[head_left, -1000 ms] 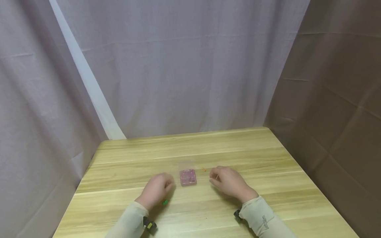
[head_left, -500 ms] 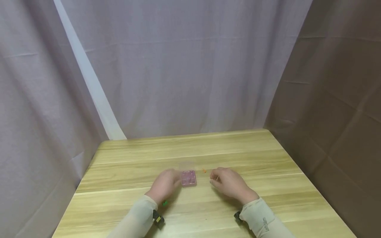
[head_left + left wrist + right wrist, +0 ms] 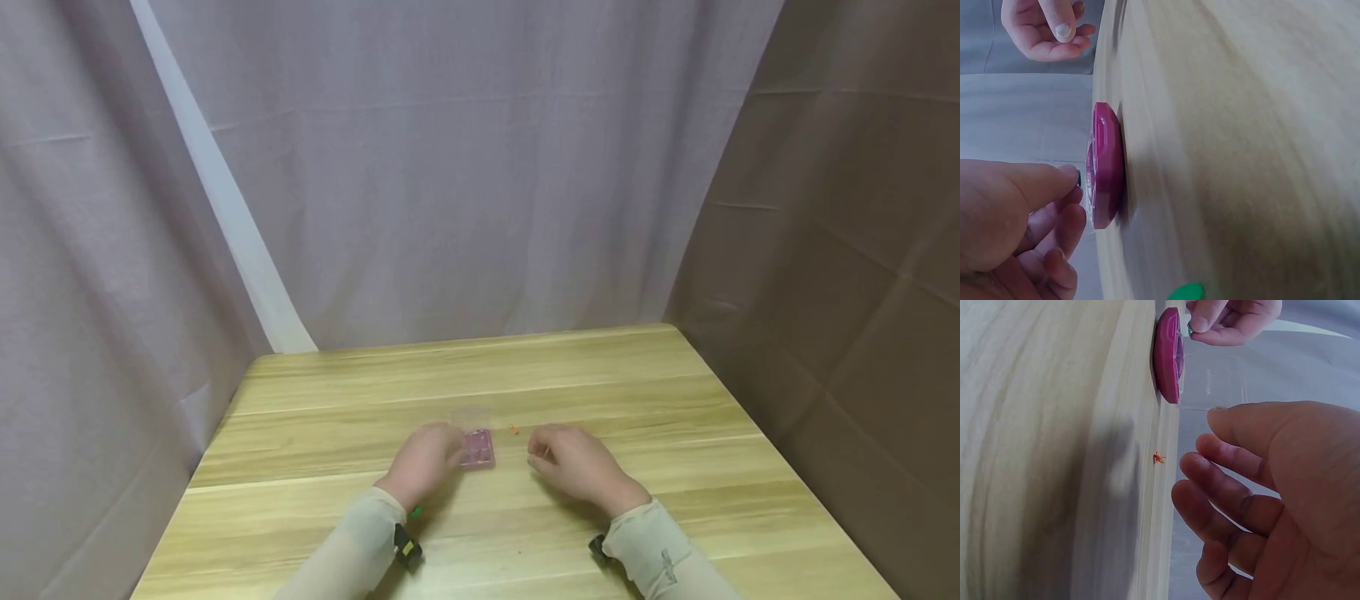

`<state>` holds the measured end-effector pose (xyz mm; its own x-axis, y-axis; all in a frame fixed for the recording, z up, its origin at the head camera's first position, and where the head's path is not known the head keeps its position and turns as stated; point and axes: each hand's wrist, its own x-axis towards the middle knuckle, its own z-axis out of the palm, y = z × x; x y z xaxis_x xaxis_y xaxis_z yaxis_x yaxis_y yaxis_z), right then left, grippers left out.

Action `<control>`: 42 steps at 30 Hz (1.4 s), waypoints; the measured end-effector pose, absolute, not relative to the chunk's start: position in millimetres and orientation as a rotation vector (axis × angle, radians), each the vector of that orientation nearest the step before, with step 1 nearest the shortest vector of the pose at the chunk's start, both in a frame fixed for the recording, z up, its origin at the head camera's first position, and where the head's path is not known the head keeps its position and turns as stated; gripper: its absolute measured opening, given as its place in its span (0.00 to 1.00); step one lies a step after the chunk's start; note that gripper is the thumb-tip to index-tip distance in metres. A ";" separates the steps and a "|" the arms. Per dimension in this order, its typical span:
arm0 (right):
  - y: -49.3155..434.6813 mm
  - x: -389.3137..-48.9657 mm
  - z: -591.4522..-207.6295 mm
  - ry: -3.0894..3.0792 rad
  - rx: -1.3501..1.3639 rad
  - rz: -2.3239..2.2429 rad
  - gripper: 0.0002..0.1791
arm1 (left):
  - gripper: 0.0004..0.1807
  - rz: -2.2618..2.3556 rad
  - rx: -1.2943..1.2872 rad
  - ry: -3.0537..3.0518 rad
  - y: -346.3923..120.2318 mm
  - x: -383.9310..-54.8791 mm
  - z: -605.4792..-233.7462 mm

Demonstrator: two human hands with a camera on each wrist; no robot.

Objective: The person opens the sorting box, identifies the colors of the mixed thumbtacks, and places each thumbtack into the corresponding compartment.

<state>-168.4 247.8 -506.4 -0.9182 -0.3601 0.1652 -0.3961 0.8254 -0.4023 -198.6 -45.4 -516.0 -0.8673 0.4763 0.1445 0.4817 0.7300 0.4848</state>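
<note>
Currently the left hand (image 3: 425, 458) is pinching a tiny green piece (image 3: 1079, 179) between thumb and finger, its other fingers curling in underneath. It is hovering right at the left side of the magenta compartment case (image 3: 480, 448), covering part of it in the head view; whether fingers are touching the rim, cannot tell.

The case is lying flat on the wood-grain table (image 3: 600, 362), about midway between the two hands. Its clear lid (image 3: 470, 414) is standing open along the far side, exact tilt hard to read. Inner dividers are showing; contents are too small to make out.

The right hand (image 3: 577, 462) is hanging released just above the table, fingers loosely curving, thumb resting apart from them. A small orange piece (image 3: 514, 430) is lying on the table between the case and this hand, nearer the hand, with a thin bit sticking out in the right wrist view.

A green block (image 3: 416, 512) is sitting on the table near the left wrist, partly hidden by it. Both arms are wearing pale sleeves (image 3: 660, 542), and a black wrist camera (image 3: 407, 547) is showing under each cuff. Grey-mauve curtain (image 3: 480, 208) is hanging behind the table, a darker brownish drape (image 3: 840, 275) is covering the right side, and a pale strip (image 3: 225, 200) is running diagonally at left.
</note>
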 end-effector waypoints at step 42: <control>249.4 -168.8 -502.6 -2.932 0.606 0.670 0.04 | 0.12 -0.678 -0.717 -3.005 -117.6 -134.5 -510.6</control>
